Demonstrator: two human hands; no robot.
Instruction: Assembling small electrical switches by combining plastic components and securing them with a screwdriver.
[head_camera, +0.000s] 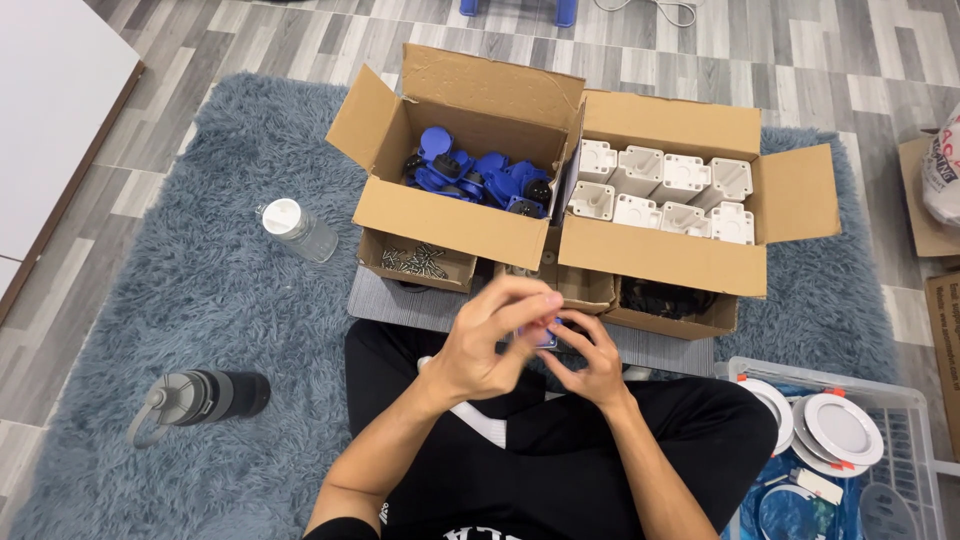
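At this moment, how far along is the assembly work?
Done: nothing finished can be picked out. In hand: the left hand and right hand close together on a small blue part, mostly hidden. Left: the box of blue parts, the box of white housings and the tray of screws remain well stocked.

Both hands, left hand (492, 345) and right hand (592, 360), pinch a small blue part (545, 335) above the lap.

Two open cartons are placed side by side beyond the left hand (490, 345): the left carton (455, 215) and the right carton (665, 255). A small tray of screws (418, 262) is set before the left carton. A bottle (200, 397) is laid far left of the hand, and a basket (905, 400) is found to its right.
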